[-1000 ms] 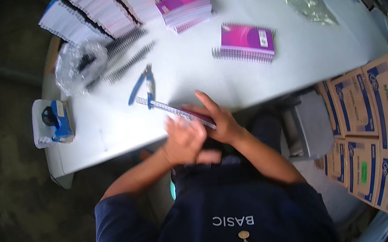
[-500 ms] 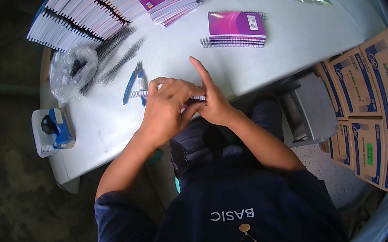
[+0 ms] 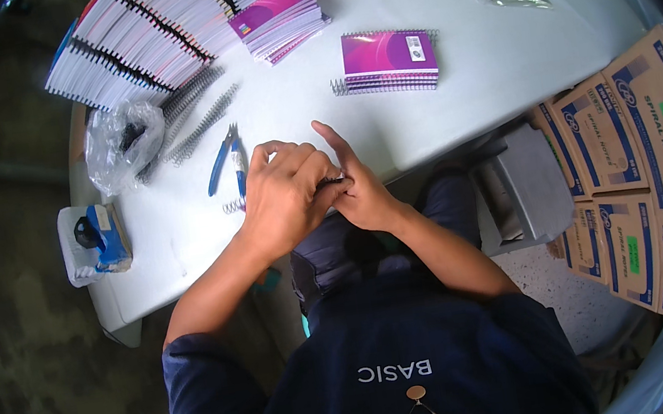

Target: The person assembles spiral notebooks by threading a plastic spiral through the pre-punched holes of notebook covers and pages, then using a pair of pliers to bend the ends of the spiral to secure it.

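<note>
My left hand is closed over a small spiral notebook, fingers bent across its edge. From the other side my right hand grips the same notebook, its thumb and fingers meeting the left fingertips while one finger points up and away. Little of the notebook shows between the hands, only a dark strip of its bound edge. A loose end of wire coil sticks out to the left of my left hand. Just beyond that hand lie blue-handled cutting pliers on the white table.
Purple spiral notebooks are stacked ahead, beside a pile of purple-covered pads. Bound books line the far left, near wire coils and a plastic bag. A blue box sits at left; cartons stand right.
The view has shifted slightly, so the table items appear further left. My hands stay on the notebook; its page edge, visible between them before, is now mostly covered.
</note>
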A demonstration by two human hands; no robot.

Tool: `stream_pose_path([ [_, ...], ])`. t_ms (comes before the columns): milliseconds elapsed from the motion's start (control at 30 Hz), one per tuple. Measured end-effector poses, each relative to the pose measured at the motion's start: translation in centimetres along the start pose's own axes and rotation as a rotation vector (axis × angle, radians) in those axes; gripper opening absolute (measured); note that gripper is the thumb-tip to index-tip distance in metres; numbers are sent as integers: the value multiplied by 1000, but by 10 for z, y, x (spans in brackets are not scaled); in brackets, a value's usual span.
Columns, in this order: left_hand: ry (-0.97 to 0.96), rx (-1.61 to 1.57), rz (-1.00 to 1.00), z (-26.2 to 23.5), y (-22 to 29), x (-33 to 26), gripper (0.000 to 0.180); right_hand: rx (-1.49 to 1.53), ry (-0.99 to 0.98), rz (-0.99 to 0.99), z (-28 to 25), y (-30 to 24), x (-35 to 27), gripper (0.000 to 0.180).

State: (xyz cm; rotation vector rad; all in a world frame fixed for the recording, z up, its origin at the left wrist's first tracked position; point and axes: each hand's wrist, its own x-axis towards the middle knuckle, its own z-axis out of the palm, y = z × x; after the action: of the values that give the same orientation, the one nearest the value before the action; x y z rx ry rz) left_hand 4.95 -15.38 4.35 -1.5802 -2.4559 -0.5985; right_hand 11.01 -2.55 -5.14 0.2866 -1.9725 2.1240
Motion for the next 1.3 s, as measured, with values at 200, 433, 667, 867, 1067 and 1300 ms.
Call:
stream_pose_path([
  [200,92,-58,-126,-22,-15,67,28,-245,318,-315,-73,-43,22,32],
  [433,403,-149,-2,121,-60,104,38,-656,190,-54,-177,-2,53,46],
  [667,613,-563,-447,130,-57,121,40,-528,603,18,-157,18,55,53],
  [867,492,-649,-799,121,-57,129,38,-624,692,-8,-149,24,59,54],
  [1067,593,-645,-623,139,-49,122,31,-572,716,36,-146,17,60,54],
  [1300,478,-787,-535,139,-38,112,31,-628,823,13,-144,17,47,48],
])
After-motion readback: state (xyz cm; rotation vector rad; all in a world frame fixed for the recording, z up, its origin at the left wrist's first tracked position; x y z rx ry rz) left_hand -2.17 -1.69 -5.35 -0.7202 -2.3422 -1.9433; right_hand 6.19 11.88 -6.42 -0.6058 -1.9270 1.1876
